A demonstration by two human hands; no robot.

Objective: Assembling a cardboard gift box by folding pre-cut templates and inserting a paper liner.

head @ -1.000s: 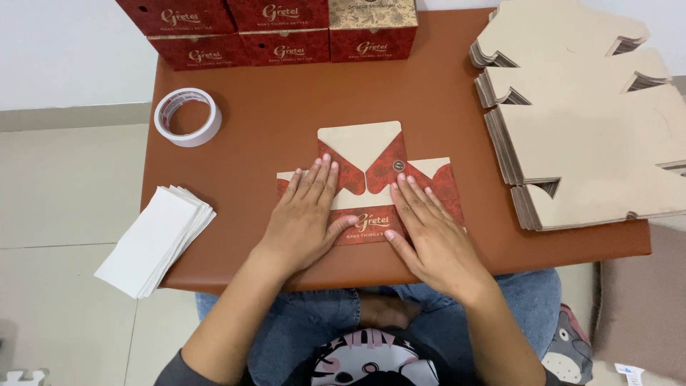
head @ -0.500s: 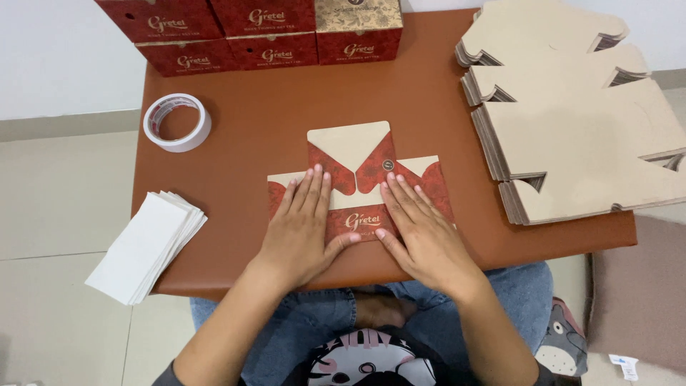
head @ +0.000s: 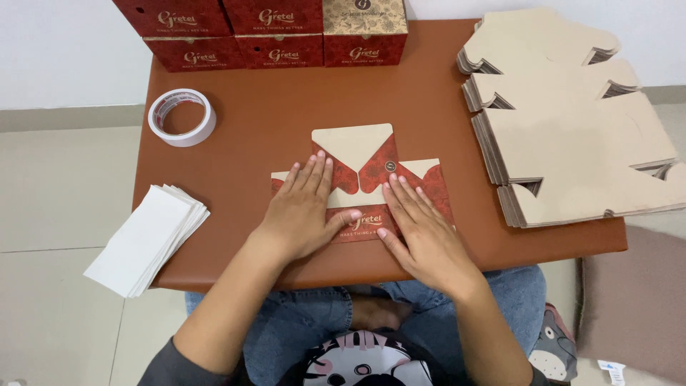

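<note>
Hands [head: 304, 211] [head: 421, 229] press flat red carton [head: 357, 164].

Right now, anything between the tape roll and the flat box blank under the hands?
Nothing: the head view shows only bare brown table between the tape roll and the flat box blank.

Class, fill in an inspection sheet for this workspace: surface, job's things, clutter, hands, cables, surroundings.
Surface: brown table.
Job's things: flat red carton, pressed down by both hands, cream flap pointing away.
Clutter: tape roll at left; white sheets overhanging the left edge; flat blanks stacked at right; red boxes along the far edge.
Hands: left hand and right hand flat, fingers spread.
Cables: nothing seen.
Surroundings: tiled floor, white wall.
</note>
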